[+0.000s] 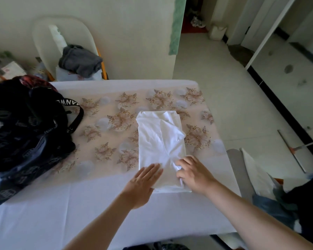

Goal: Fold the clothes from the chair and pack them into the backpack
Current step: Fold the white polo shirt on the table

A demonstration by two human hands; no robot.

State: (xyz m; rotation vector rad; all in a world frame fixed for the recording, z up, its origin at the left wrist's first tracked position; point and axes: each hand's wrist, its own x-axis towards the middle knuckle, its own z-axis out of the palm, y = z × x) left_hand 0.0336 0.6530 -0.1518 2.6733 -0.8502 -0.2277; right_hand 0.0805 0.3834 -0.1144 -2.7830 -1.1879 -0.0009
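The white shirt [161, 141] lay folded into a long strip on the counter [79, 204], centre-right of the frame. It looked light and limp, best lifted by its near hem. The left hand [143, 184] pressed flat on its lower-left edge, fingers [152, 170] straight. The right hand [193, 174] curled its fingers, pinching bunched fabric at the lower right.

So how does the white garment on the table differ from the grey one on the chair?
The white garment lies flat on the table, folded into a long rectangle; the grey garment sits crumpled in a heap on the chair. The left hand presses and the right hand pinches the white garment; nothing touches the grey garment. Both are outside the backpack.
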